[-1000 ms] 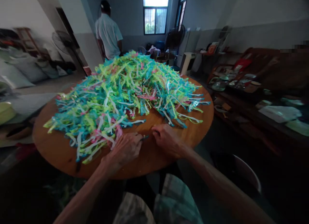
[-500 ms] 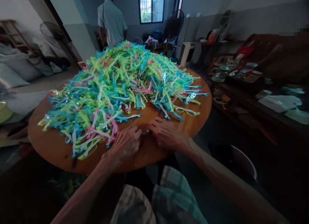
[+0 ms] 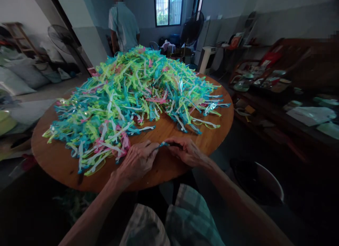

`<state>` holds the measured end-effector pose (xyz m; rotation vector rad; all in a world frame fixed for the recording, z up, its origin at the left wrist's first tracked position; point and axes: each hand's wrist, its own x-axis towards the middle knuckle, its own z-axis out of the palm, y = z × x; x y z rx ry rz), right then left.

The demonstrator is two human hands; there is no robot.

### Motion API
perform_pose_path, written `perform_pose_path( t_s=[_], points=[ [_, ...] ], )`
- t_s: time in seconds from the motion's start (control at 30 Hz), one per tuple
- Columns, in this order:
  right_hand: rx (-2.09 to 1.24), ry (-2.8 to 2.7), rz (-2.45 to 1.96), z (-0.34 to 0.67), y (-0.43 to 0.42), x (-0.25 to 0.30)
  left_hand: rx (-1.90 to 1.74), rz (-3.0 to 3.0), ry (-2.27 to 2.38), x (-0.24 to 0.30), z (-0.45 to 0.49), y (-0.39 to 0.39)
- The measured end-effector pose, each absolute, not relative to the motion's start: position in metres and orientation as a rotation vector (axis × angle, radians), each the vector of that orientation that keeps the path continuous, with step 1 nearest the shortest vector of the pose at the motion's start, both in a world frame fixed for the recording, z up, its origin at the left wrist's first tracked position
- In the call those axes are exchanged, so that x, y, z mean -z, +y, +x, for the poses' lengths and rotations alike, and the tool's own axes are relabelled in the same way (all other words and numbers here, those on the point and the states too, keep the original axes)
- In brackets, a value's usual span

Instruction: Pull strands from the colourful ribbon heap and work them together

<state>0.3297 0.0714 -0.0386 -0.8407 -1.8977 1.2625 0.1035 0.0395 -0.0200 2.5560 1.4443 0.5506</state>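
Observation:
A small blue-and-white plastic strip (image 3: 164,144) spans the short gap between my hands, just above the near part of the round wooden table (image 3: 169,172). My left hand (image 3: 139,157) is closed, with thumb and index finger pinching the strip's left end. From the other side, the bent fingers of my right hand (image 3: 185,150) close on its right end; my fingers cover most of it. Beyond both hands rises a large heap of translucent strips (image 3: 132,87) in yellow-green, blue and pink, with white bands among them. Several strips lie close to my left hand.
A dark bucket (image 3: 270,179) with a pale rim stands on the floor at right. Further right is a cluttered low wooden table (image 3: 280,97). White sacks (image 3: 18,76) and a standing fan (image 3: 60,37) are at left. A person (image 3: 124,25) stands behind the heap, facing away.
My right hand has turned and drawn slightly nearer to me, its fingers now pinching. More of the blue-and-white strip shows between my hands. The view has shifted a little.

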Motion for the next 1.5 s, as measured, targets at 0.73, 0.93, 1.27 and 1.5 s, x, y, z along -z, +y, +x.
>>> perform_pose_path(
  t_s=[0.73,0.93,1.27,1.5],
  points=[
    [-1.202,-1.903,-0.897,0.331,0.069,0.044,-0.327,2.736,1.466,0.018,0.106,0.042],
    [-1.188,-1.906,-0.915,0.33,0.071,0.049,-0.298,2.797,1.397,0.02,0.107,0.045],
    [-1.324,-2.037,-0.852,0.331,0.035,0.018,-0.484,2.883,1.155,0.015,0.099,0.014],
    [-1.205,-2.105,-0.822,0.29,0.048,0.018,-0.751,2.711,1.539,0.001,0.038,-0.038]
  ],
)
